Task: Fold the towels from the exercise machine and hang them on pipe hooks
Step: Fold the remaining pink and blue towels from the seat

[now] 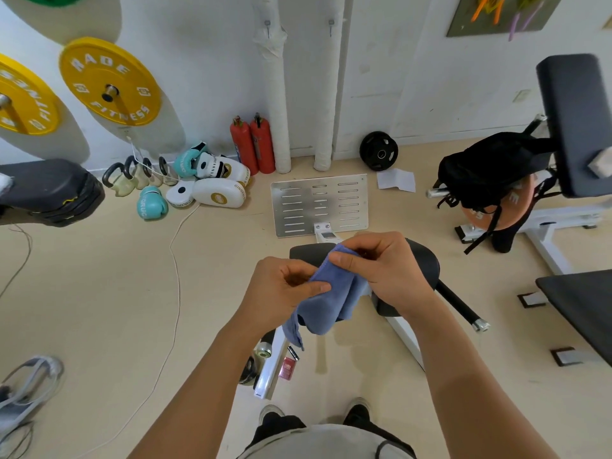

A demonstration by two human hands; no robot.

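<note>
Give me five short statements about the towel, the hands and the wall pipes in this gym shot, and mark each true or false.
1. Both hands, the left hand and the right hand, hold the blue towel. True.
2. The towel already hangs on a hook. False: it is in the hands, above the black seat pad.
3. Two red fire extinguishers stand left of the white pipes. True.
4. The hooks on the pipes hold towels. False: both are bare.
5. The wall plates are green. False: the two in full view are yellow.
</note>
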